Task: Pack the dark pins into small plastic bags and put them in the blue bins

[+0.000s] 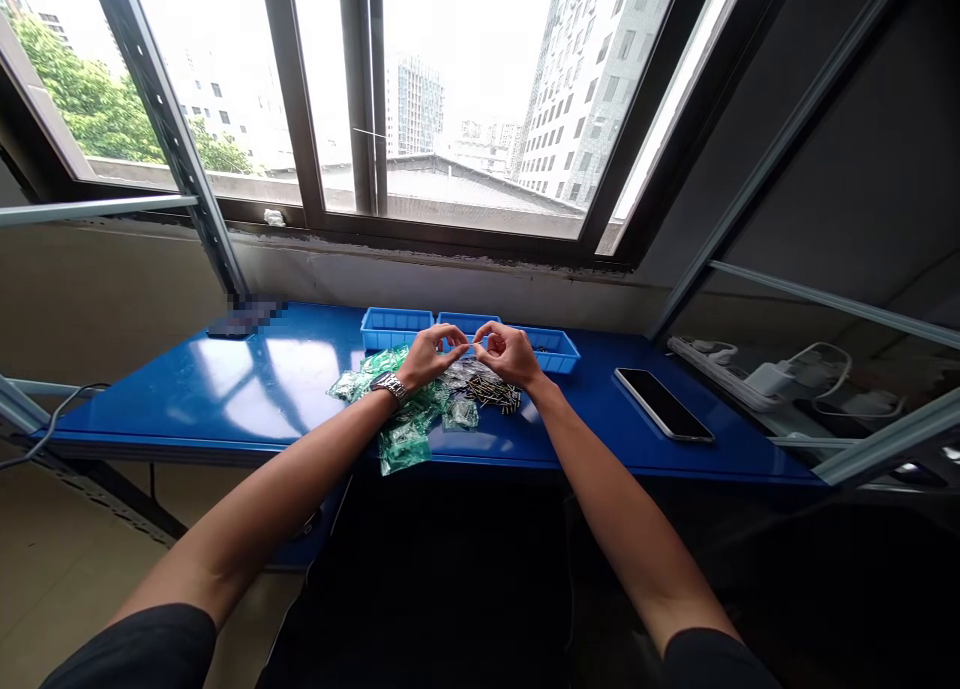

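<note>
- The left hand [424,360], with a silver metal-link watch [389,387] on its wrist, was raised over the work area, its thumb and fingers curled toward the right.
- The right hand [514,355] mirrored it, thumb and index finger bent into a rounded pinch.
- The two hands' fingertips came very near each other; whether they touched, or whether either hand gripped something small, could not be told.
- Beneath and between the hands lay a loose pile of thin, dark and brassy metal pieces [493,394], like small screws or pins, on the glossy blue tabletop [300,369].
- Crinkled green-tinted clear plastic packets [405,443] were heaped around and below the left wrist, some reaching the table's front edge; a clear packet [460,414] sat just left of the metal pieces.
- Behind the hands stood three blue plastic bins in a row: the left bin [396,337], the middle bin [469,319], partly hidden by the hands, and the right bin [556,364], which held a few small dark items.
- A black-screened smartphone with a pale edge [664,404] lay flat, well apart from the right hand.
- A blurred dark object [246,319] rested at the table's back left corner.
</note>
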A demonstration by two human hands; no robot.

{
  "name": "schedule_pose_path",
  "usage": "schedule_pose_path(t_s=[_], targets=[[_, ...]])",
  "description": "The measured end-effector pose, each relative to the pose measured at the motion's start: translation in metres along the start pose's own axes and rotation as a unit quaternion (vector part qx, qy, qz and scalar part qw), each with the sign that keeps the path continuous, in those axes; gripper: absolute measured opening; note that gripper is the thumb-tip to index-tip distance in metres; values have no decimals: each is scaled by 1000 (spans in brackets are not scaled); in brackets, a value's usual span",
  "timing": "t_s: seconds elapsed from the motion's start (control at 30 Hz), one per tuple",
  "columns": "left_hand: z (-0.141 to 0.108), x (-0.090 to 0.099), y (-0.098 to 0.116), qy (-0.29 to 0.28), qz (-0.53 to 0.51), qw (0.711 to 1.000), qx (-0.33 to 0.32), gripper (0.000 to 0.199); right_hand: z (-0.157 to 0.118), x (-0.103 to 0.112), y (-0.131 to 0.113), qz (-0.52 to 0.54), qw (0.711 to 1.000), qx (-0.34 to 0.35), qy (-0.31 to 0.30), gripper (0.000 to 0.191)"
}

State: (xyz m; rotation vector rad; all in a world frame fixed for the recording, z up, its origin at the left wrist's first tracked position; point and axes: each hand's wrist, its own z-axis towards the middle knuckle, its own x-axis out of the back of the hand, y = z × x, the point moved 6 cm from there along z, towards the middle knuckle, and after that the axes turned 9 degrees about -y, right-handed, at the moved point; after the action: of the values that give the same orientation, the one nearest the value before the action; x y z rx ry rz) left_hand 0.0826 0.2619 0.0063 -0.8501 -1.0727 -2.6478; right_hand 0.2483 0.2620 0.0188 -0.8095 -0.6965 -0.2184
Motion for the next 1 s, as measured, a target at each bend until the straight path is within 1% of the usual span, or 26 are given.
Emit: schedule_pose_path(t_s=[0.1, 0.2, 0.27, 0.37, 0.47, 0.57, 0.63, 0.7, 0.8, 0.9, 1.0], targets=[[0, -3, -1, -22, 8, 1000, -4, 25, 0, -1, -1, -7, 1000, 6, 7, 17], [-1, -5, -1, -29, 9, 1000, -6, 22, 0, -2, -2, -5, 1000, 8, 4, 19], [-1, -4, -1, -22, 5, 1000, -6, 22, 0, 0, -1, -4, 1000, 5, 6, 20], [-1, 0, 0, 10, 0, 1000, -5, 25, 0, 2, 0, -4, 1000, -3, 11, 21], [-1, 4, 1, 38, -7, 999, -7, 28, 1, -1, 2, 1, 1000, -11, -9, 20], [-1, 3, 3, 35, -14, 999, -15, 30, 2, -7, 4, 0, 999, -20, -48, 18], [-1, 2, 3, 29, -15, 999, -19, 31, 2, -10, 5, -1, 998, -24, -60, 17], [-1, 2, 3, 31, -15, 999, -18, 31, 2, -9, 4, -1, 998, -19, -53, 16], [-1, 4, 2, 38, -15, 999, -10, 31, 1, -4, 1, 1, 1000, -5, -27, 16], [0, 2, 2, 21, -15, 1000, -3, 32, 0, -1, -1, 0, 1000, 2, -3, 16], [0, -3, 2, -28, -17, 999, -1, 32, 0, 0, -1, -11, 1000, 7, 8, 17]])
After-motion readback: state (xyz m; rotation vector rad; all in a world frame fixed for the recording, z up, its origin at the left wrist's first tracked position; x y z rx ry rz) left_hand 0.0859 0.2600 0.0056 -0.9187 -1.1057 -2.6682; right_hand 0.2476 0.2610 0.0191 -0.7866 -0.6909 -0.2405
